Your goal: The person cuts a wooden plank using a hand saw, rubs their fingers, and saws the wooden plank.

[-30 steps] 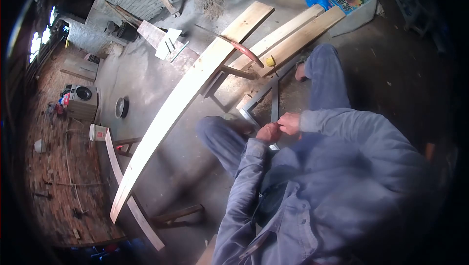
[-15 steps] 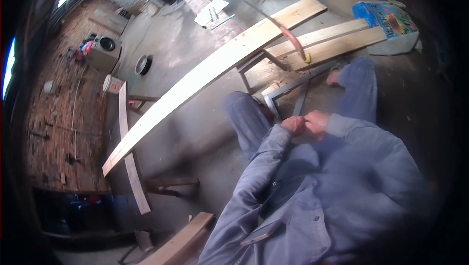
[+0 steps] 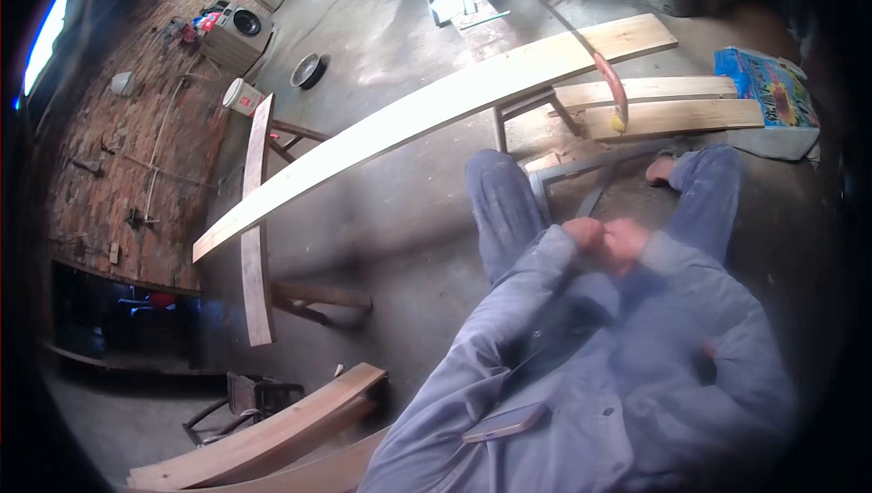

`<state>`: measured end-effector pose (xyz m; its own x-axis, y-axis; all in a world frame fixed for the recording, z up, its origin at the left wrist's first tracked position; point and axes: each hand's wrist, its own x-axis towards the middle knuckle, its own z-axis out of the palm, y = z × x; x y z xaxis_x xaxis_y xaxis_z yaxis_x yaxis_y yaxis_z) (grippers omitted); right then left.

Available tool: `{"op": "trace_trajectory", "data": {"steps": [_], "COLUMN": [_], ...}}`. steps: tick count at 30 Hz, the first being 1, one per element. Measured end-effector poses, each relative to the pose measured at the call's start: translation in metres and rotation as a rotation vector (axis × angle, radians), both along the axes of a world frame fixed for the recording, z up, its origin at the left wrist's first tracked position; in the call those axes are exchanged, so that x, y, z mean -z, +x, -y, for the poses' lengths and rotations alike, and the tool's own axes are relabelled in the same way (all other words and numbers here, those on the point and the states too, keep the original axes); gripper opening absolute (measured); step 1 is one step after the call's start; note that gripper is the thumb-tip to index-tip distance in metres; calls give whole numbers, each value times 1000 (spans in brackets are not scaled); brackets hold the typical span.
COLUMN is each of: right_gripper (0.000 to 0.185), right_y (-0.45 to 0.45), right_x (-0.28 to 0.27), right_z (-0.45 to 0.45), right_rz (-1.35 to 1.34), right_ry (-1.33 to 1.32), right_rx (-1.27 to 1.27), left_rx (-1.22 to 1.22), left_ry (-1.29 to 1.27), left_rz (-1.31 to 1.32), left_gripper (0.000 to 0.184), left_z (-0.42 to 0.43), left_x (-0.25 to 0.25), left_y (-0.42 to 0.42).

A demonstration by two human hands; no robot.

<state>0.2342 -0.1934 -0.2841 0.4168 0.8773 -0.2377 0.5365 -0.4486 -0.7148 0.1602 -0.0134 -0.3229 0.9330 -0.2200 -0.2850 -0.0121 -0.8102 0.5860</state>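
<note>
My left hand (image 3: pixel 584 233) and my right hand (image 3: pixel 627 241) meet in front of my chest, fingers curled and pressed together. Whatever they hold, if anything, is hidden or too small to make out. Just beyond them stands a grey metal frame (image 3: pixel 590 164) between my legs. A long pale board (image 3: pixel 391 130) slopes across the view, resting on trestles. Over its far right end lies a saw with a red-orange handle (image 3: pixel 610 89) and a yellow tip.
Two shorter boards (image 3: pixel 672 118) lie by a colourful bag (image 3: pixel 775 93) on the right. A narrow plank (image 3: pixel 257 266) crosses under the long board's left end. More boards (image 3: pixel 272 429) are at the lower left. A white bucket (image 3: pixel 242 96) and black basin (image 3: pixel 309 71) stand farther back.
The view has turned, so the long board lies flatter and more boards show at the lower left. My hands stay together at my chest, now drawn closer to each other.
</note>
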Motion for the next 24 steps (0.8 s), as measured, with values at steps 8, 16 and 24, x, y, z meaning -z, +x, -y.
{"op": "trace_trajectory", "data": {"steps": [8, 16, 24], "right_gripper": [28, 24, 28], "right_y": [-1, -2, -3], "right_x": [9, 5, 12], "right_z": [-1, -1, -4], "right_rz": [67, 73, 82], "right_ry": [-63, -45, -28], "right_rx": [11, -34, 4], "left_rx": [62, 92, 108], "left_ry": [53, -7, -82], "left_rz": [-68, -33, 29], "left_gripper": [29, 29, 30], "left_z": [0, -6, -9], "left_x": [1, 11, -2], "left_y": [6, 7, 4]}}
